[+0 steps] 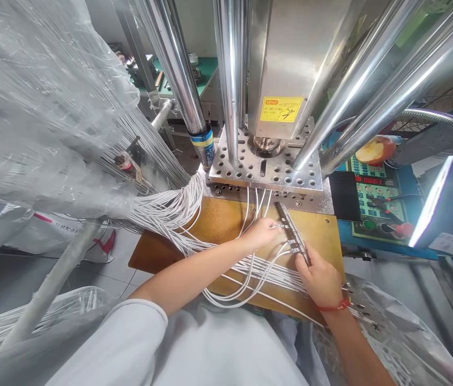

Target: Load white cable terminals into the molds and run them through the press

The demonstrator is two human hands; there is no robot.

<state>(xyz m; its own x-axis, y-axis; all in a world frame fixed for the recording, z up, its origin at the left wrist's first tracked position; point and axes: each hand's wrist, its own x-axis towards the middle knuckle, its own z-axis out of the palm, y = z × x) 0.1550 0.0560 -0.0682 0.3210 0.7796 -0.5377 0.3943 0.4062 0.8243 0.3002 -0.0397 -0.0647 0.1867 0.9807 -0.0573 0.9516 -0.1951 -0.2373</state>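
Note:
My left hand (264,234) has its fingers pinched on the end of a white cable, beside a narrow metal bar (294,231) with small slots along it. My right hand (323,274) grips the near end of this bar between thumb and fingers. Two or more white cables (250,289) loop round to the bar, their small metal ends set along its left side. Beneath both hands, a bundle of white cables (268,272) runs across a brown board (222,214). The tip my left fingers close on is mostly hidden.
Ahead stands a press with a drilled metal plate (226,170) and thick chrome columns (232,80); several white cables come out below the plate. Plastic-wrapped cable bundles (41,96) hang at left. To the right are a control panel (379,195), a bitten apple (374,150) and a bright lamp (431,201).

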